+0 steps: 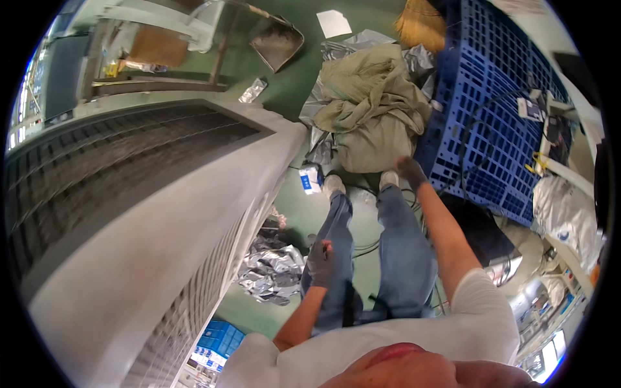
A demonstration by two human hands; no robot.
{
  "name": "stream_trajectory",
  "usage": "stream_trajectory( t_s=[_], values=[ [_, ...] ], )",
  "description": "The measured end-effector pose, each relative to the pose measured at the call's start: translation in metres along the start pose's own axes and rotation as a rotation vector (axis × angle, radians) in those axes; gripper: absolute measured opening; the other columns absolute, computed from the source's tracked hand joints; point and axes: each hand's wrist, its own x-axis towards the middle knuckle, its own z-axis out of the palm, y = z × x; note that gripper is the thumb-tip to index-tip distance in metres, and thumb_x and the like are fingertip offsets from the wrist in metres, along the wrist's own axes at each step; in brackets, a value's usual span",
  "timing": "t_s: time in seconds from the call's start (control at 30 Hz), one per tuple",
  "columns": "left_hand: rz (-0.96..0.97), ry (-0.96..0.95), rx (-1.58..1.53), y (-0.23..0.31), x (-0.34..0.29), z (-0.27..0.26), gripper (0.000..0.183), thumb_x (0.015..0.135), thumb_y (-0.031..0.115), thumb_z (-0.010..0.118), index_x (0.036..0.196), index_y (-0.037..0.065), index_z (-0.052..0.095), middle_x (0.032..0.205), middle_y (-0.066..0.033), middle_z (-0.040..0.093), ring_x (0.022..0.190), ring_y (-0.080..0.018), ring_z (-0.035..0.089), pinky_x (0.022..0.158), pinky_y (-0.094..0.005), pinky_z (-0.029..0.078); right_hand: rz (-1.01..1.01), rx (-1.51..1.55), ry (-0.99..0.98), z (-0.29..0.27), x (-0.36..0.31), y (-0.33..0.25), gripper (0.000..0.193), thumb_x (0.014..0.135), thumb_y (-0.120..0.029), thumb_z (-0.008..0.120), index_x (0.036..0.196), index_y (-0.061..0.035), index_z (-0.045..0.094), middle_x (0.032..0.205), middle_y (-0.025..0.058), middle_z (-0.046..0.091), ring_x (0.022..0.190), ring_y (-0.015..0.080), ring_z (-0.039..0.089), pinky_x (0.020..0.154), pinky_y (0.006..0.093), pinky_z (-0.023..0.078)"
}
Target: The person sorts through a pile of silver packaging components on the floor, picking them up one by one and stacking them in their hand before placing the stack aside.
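Observation:
My left hand (320, 264), in a grey glove with bare fingertips, hangs in front of my left thigh. Its fingers are curled in, and nothing shows in them. Farther forward, my right hand (411, 171), gloved as well, is low beside the near right edge of a khaki cloth heap (375, 145). Blur hides how its fingers are set, and I cannot tell whether it touches the cloth. The heap lies rumpled on silver sheeting (315, 107) on the green floor. A small white and blue box (310, 178) stands just left of my feet.
A blue plastic pallet (482, 97) stands upright on the right, with cables (467, 139) across it. A large pale machine housing (162, 213) fills the left. Crumpled silver sheeting (272, 275) lies beside it. Ahead are a dustpan (278, 45) and a straw broom (420, 24). Cables (369, 249) run near my feet.

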Motion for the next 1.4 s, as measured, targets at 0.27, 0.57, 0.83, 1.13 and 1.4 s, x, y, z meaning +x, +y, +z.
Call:
stream_trajectory(
  t_s=[0.27,0.57,0.83,1.13,1.4],
  values=[
    [0.013,-0.193,0.166,-0.012,0.044,0.056,0.023,0.082,0.023,0.056,0.102,0.010,0.058,0.096,-0.0103,0.062,0.088,-0.0327,0.059,0.075,-0.0379,0.047,0.610,0.931,0.314,0.009,0.229,-0.075,0.033,0.091,-0.027,0.044,0.114,-0.0050,0.049,0.107,0.0050,0.054,0.093,0.0207,0.049,0.085,0.0317,0.041],
    [-0.688,-0.116,-1.374,0.026,0.091,0.050,0.041,0.090,0.037,0.049,0.120,0.010,0.044,0.119,-0.0073,0.051,0.100,-0.0167,0.054,0.084,-0.0315,0.044,-0.062,0.710,0.046,0.002,-0.084,-0.090,0.052,0.079,-0.019,0.060,0.123,0.0004,0.040,0.121,0.0162,0.046,0.112,0.0319,0.044,0.095,0.0394,0.036],
    [-0.308,-0.285,-1.206,0.227,0.162,0.020,0.039,0.085,0.030,0.048,0.112,0.001,0.051,0.108,-0.0107,0.056,0.097,-0.0231,0.055,0.084,-0.0311,0.045,-0.039,0.802,0.069,-0.074,-0.328,-0.124,0.055,0.086,-0.019,0.052,0.134,-0.0058,0.028,0.133,0.0094,0.037,0.120,0.0212,0.037,0.101,0.0345,0.032],
    [-0.066,0.236,-1.271,0.249,0.034,-0.046,0.043,0.083,0.009,0.050,0.121,-0.009,0.041,0.113,-0.0136,0.052,0.099,-0.0213,0.055,0.081,-0.0310,0.048,0.063,0.041,0.897,-0.197,-0.351,-0.097,0.069,0.066,-0.018,0.074,0.123,0.0017,0.040,0.114,0.0161,0.054,0.106,0.0228,0.052,0.089,0.0328,0.043],
    [0.040,0.300,-1.275,0.241,0.008,-0.065,0.045,0.092,0.026,0.047,0.129,0.003,0.033,0.121,-0.0098,0.047,0.107,-0.0197,0.049,0.089,-0.0334,0.044,-0.140,1.508,1.084,-0.266,-0.386,-0.134,0.054,0.083,-0.033,0.050,0.125,-0.0007,0.040,0.123,0.0138,0.046,0.113,0.0282,0.045,0.096,0.0429,0.038]
  ],
)
